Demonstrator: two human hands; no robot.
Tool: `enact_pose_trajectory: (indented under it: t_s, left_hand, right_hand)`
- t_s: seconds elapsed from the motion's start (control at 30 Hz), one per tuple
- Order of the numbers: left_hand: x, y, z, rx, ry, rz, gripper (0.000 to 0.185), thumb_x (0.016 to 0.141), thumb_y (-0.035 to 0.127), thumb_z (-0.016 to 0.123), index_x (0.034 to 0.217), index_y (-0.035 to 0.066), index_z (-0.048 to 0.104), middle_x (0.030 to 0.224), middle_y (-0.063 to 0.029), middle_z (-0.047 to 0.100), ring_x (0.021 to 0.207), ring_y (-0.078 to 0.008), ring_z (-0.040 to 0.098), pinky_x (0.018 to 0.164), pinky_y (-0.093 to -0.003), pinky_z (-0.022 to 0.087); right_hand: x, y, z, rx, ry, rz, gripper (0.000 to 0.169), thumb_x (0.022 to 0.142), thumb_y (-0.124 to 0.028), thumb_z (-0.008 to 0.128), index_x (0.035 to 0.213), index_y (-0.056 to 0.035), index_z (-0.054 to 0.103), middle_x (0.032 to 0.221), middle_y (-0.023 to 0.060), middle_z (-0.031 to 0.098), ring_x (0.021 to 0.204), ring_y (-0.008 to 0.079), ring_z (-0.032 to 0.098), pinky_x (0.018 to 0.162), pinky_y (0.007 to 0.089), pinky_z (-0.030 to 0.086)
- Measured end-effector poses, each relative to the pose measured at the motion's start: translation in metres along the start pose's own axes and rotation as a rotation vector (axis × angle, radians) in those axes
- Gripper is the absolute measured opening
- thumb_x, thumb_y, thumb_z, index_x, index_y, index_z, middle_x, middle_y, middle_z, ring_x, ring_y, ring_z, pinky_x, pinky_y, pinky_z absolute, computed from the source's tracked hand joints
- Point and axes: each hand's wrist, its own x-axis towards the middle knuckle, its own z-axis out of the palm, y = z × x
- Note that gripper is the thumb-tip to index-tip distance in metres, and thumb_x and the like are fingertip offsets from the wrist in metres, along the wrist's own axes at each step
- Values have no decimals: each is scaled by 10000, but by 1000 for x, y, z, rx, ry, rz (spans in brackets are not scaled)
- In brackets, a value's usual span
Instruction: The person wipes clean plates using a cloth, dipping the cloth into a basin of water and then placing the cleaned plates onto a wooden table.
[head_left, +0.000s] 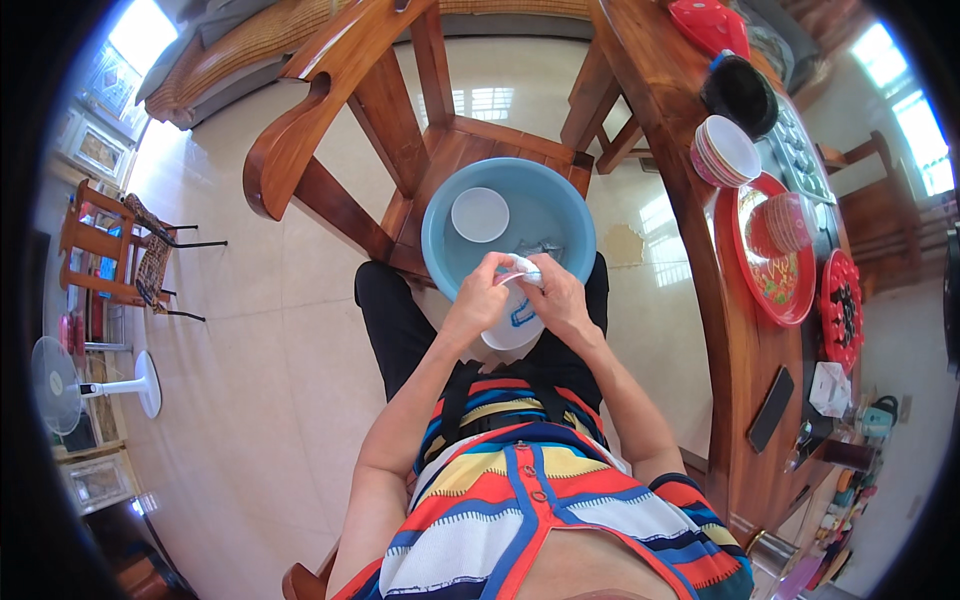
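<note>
My left hand (478, 295) and my right hand (556, 297) meet over the near rim of a light-blue basin (433, 251). Between their fingertips they grip a small white item (528, 268) with a pinkish edge; fingers cover much of it, so its kind is unclear. A round white bowl (480, 215) lies at the left inside the basin, which seems to hold water. Something crumpled and silvery-grey (541, 247) sits behind my fingers in the basin. Below the hands, between my knees, is a white container (510, 337) with a blue marking, partly hidden.
The basin stands on a wooden armchair (420, 161). Along the right, a wooden table (694, 300) carries stacked paper bowls (726, 154), a red tray (776, 296), a black phone (771, 409) and a red rack (842, 311). A white fan (120, 386) is at the left.
</note>
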Motion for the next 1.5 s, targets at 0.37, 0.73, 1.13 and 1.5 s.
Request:
enact_pose_trajectory:
  t_s: [0.37, 0.73, 1.13, 1.5]
  left_hand:
    - [14, -49, 4, -322, 146, -365, 424, 887, 381, 528, 1130, 35, 505, 992, -110, 572, 893, -187, 558, 770, -302, 447]
    - [11, -48, 1, -590, -4, -316, 582, 930, 520, 416, 1237, 27, 456, 1136, -97, 542, 1080, -184, 493, 948, -317, 373]
    - [15, -46, 14, -369, 186, -116, 459, 939, 442, 462, 994, 4, 589, 825, -62, 591, 791, -131, 523, 727, -279, 435]
    - [9, -42, 8, -41, 212, -51, 426, 912, 395, 508, 1052, -4, 556, 923, -168, 631, 894, -276, 608, 774, -361, 460]
  right_hand:
    - [-13, -9, 13, -16, 93, 30, 573, 764, -66, 621, 1266, -1, 353, 1137, 234, 453, 1055, 400, 457, 893, 444, 406]
    - [-21, -28, 4, -289, -26, -221, 548, 670, -36, 684, 1185, -18, 500, 1271, 204, 405, 1112, 401, 434, 946, 434, 369]
    - [-7, -4, 28, 180, -284, -230, 394, 696, 18, 539, 1088, -15, 537, 976, 178, 563, 943, 372, 530, 804, 430, 438]
    - [-19, 14, 2, -33, -131, 84, 262, 792, -59, 505, 1051, -27, 516, 872, 172, 584, 790, 349, 577, 714, 442, 473]
